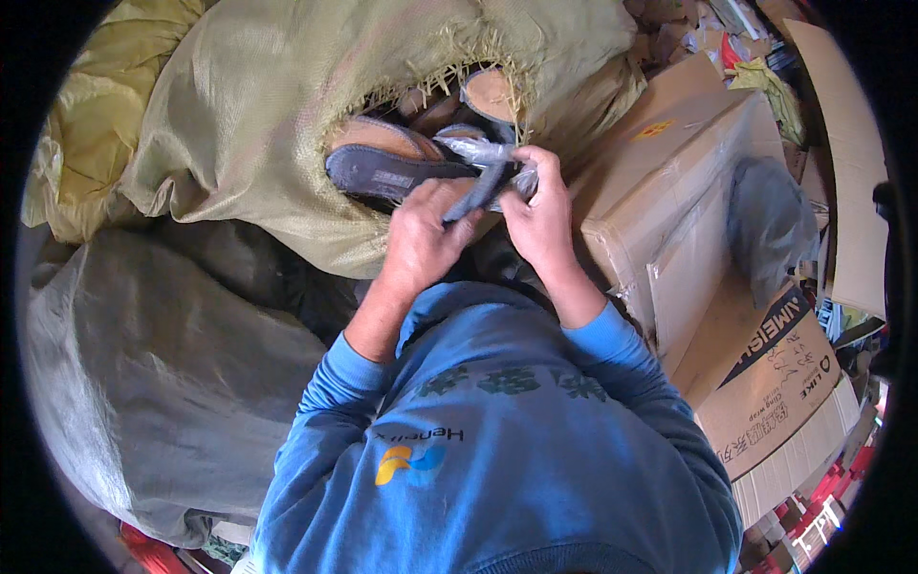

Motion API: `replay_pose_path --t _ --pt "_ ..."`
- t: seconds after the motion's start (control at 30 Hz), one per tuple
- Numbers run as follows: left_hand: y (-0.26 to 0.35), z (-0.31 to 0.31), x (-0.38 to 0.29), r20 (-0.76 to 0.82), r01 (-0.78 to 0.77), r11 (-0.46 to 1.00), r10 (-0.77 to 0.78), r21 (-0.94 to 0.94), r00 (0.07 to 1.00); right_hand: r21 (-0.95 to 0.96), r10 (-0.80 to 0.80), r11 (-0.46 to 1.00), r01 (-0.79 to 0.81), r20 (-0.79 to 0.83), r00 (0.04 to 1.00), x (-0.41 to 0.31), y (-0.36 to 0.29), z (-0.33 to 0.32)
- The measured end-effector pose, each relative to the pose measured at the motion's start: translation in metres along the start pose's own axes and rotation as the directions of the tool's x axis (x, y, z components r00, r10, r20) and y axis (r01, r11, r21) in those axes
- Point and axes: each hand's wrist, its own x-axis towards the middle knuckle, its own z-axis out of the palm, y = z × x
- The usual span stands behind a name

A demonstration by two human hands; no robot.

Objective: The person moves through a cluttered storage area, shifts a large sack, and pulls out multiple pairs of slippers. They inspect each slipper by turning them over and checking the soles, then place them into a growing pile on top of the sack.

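A large woven plastic sack (265, 107) lies before me, with a frayed opening. Inside it are several slippers; a dark one (387, 172) with a label on it lies beside a tan one (380, 138), and a tan, round-ended one (493, 95) is farther back. At the opening's near edge, my left hand (430, 226) grips a grey slipper strap (477, 194). My right hand (538, 208) pinches clear plastic wrapping (480, 151) at the right of that strap. What lies under my fingers is partly hidden.
Closed cardboard boxes (667, 165) stand to the right, with a printed carton (774, 387) nearer me. A grey plastic bag (771, 215) rests against them. At left are a big dark grey sack (186, 373) and a yellow sack (93, 107). Mixed scraps and cardboard lie at the upper right.
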Motion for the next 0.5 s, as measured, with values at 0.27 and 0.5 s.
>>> replay_pose_path --t 0.27,0.5 --pt "0.001 0.013 -0.02 0.016 -0.043 0.996 0.042 0.073 0.999 -0.055 -0.255 0.966 0.252 -0.044 0.966 0.003 -0.013 -0.014" --pt "0.0 0.013 -0.029 -0.009 -0.085 0.973 0.09 0.217 0.996 -0.317 -0.445 0.731 0.604 0.449 0.775 0.025 -0.05 0.001"
